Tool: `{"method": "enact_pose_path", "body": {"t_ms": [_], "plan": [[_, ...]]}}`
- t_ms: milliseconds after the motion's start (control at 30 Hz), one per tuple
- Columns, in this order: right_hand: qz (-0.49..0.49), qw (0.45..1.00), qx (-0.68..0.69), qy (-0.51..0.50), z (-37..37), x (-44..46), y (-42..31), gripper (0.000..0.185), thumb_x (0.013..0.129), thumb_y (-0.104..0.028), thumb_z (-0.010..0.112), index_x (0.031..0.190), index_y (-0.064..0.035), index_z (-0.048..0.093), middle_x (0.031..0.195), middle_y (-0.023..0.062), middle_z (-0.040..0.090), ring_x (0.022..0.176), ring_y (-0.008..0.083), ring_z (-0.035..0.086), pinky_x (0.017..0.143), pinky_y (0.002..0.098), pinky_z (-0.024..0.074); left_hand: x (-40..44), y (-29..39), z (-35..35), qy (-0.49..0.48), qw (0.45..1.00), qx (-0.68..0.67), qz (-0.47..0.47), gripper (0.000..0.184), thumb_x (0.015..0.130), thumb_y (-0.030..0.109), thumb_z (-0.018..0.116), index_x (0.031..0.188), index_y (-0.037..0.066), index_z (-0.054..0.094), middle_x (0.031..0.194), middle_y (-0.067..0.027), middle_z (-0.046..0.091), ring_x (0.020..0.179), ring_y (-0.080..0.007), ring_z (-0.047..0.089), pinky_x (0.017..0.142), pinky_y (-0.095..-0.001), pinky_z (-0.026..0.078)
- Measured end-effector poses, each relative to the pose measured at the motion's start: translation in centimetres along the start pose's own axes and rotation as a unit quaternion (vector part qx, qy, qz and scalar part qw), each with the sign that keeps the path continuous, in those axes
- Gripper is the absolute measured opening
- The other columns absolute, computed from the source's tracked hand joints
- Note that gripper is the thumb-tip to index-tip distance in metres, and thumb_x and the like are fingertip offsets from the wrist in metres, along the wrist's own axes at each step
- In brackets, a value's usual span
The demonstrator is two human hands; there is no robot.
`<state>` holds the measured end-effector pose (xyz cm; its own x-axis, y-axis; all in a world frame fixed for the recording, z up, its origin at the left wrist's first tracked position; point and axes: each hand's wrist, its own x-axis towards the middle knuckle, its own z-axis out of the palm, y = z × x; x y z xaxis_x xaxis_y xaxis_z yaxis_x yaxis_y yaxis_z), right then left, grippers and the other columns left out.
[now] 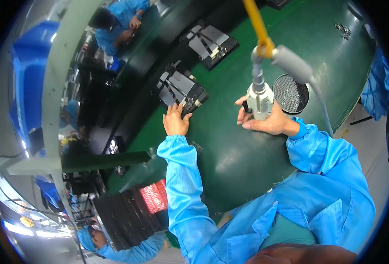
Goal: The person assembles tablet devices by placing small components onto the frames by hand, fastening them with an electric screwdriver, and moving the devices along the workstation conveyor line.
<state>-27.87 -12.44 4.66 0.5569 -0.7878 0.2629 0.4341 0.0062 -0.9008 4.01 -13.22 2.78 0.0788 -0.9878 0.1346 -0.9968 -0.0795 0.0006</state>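
My right hand (275, 121) is wrapped around a white electric screwdriver (260, 101) that hangs from a yellow cord above the green table. Its tip is hidden from this angle. My left hand (176, 121) lies with outstretched fingers at the near edge of a black electronic unit (182, 89) with grey panels, touching it but not closed around it. Just right of the screwdriver is a round dish (306, 94) with a perforated plate and many small dark parts, probably screws.
Farther back on the green mat (234, 163) lies a second similar unit (210, 42). A small pile of dark parts (342, 30) sits at the far right. At lower left are a stack of black trays (126, 215) and pink bubble wrap (154, 196). Co-workers in blue (119, 22) are nearby.
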Motion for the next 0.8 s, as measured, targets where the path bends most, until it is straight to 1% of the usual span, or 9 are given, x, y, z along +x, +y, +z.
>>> {"method": "enact_pose_path", "body": {"t_ms": [167, 267, 333, 367, 400, 467, 667, 767, 800], "plan": [[0.021, 0.998, 0.049, -0.025, -0.4, 0.0, -0.2, 0.055, 0.077, 0.002, 0.070, 0.124, -0.0025, 0.042, 0.107, 0.0143, 0.060, 0.087, 0.0194, 0.064, 0.075, 0.0321, 0.0542, 3.6, -1.0, 2.1, 0.053, 0.995, 0.055, -0.063, 0.040, 0.078, 0.021, 0.066, 0.115, 0.008, 0.061, 0.125, -0.0128, 0.055, 0.119, -0.0318, 0.049, 0.097, -0.0486, 0.039], [0.079, 0.994, 0.042, -0.059, -0.6, -0.1, 0.5, 0.054, 0.079, -0.003, 0.069, 0.127, -0.0031, 0.043, 0.098, 0.0119, 0.063, 0.082, 0.0154, 0.064, 0.071, 0.0291, 0.0542, 4.4, 2.3, 1.8, 0.094, 0.995, -0.017, 0.019, 0.044, 0.077, 0.023, 0.067, 0.115, 0.004, 0.060, 0.127, -0.0181, 0.052, 0.120, -0.0357, 0.046, 0.097, -0.0509, 0.037], [0.146, 0.987, -0.001, -0.063, -0.6, -0.5, -0.4, 0.053, 0.081, -0.005, 0.068, 0.129, -0.0061, 0.045, 0.090, 0.0067, 0.064, 0.075, 0.0109, 0.061, 0.065, 0.0262, 0.0522, 5.7, 4.2, 1.9, 0.069, 0.991, -0.057, 0.101, 0.049, 0.077, 0.024, 0.065, 0.119, 0.001, 0.057, 0.129, -0.0212, 0.050, 0.123, -0.0373, 0.044, 0.101, -0.0509, 0.033], [0.166, 0.984, -0.010, -0.059, -0.4, -0.6, 0.6, 0.058, 0.080, -0.017, 0.071, 0.129, -0.0055, 0.044, 0.087, 0.0084, 0.064, 0.069, 0.0125, 0.061, 0.061, 0.0278, 0.0516, 6.5, 5.0, 2.2, 0.047, 0.985, -0.080, 0.146, 0.051, 0.077, 0.024, 0.065, 0.120, 0.000, 0.055, 0.130, -0.0215, 0.049, 0.124, -0.0376, 0.043, 0.102, -0.0510, 0.032], [0.080, 0.992, -0.073, -0.060, -0.7, -0.4, 0.9, 0.055, 0.077, -0.018, 0.073, 0.125, -0.0040, 0.048, 0.089, 0.0087, 0.064, 0.073, 0.0142, 0.061, 0.063, 0.0293, 0.0515, 7.0, 5.2, 3.8, 0.121, 0.966, -0.105, 0.202, 0.055, 0.074, 0.020, 0.066, 0.123, 0.001, 0.053, 0.134, -0.0213, 0.045, 0.127, -0.0370, 0.040, 0.104, -0.0508, 0.029], [-0.070, 0.988, -0.130, -0.036, -0.8, -0.3, 1.6, 0.051, 0.071, -0.020, 0.077, 0.113, 0.0001, 0.057, 0.096, 0.0113, 0.065, 0.084, 0.0183, 0.062, 0.071, 0.0339, 0.0503, 8.6, 9.0, 2.5, 0.052, 0.980, -0.084, 0.174, 0.060, 0.069, 0.014, 0.068, 0.125, 0.002, 0.052, 0.137, -0.0213, 0.042, 0.129, -0.0362, 0.037, 0.105, -0.0509, 0.029], [-0.084, 0.985, -0.138, -0.059, -0.9, -0.5, 1.0, 0.039, 0.067, -0.010, 0.072, 0.102, 0.0010, 0.058, 0.088, 0.0162, 0.063, 0.082, 0.0281, 0.063, 0.072, 0.0376, 0.0493, 15.0, 11.3, 3.2, -0.036, 0.989, 0.023, 0.141, 0.076, 0.062, 0.010, 0.067, 0.133, 0.005, 0.039, 0.137, -0.0185, 0.040, 0.128, -0.0355, 0.036, 0.099, -0.0572, 0.035], [-0.061, 0.984, -0.149, -0.074, -1.3, -0.5, 0.6, 0.037, 0.067, -0.009, 0.072, 0.100, 0.0013, 0.058, 0.088, 0.0175, 0.063, 0.085, 0.0304, 0.063, 0.073, 0.0394, 0.0486, 16.4, 11.7, 2.6, -0.067, 0.992, 0.012, 0.106, 0.071, 0.060, 0.008, 0.065, 0.127, 0.004, 0.043, 0.131, -0.0182, 0.046, 0.121, -0.0347, 0.043, 0.097, -0.0504, 0.039], [-0.085, 0.986, -0.120, -0.071, -1.4, -0.5, 0.8, 0.037, 0.067, -0.009, 0.072, 0.100, 0.0013, 0.058, 0.088, 0.0181, 0.063, 0.085, 0.0320, 0.063, 0.073, 0.0399, 0.0485, 16.6, 11.4, 3.0, -0.007, 0.993, 0.023, 0.119, 0.069, 0.060, 0.007, 0.064, 0.126, 0.005, 0.044, 0.129, -0.0179, 0.048, 0.118, -0.0349, 0.045, 0.096, -0.0487, 0.041]]}}
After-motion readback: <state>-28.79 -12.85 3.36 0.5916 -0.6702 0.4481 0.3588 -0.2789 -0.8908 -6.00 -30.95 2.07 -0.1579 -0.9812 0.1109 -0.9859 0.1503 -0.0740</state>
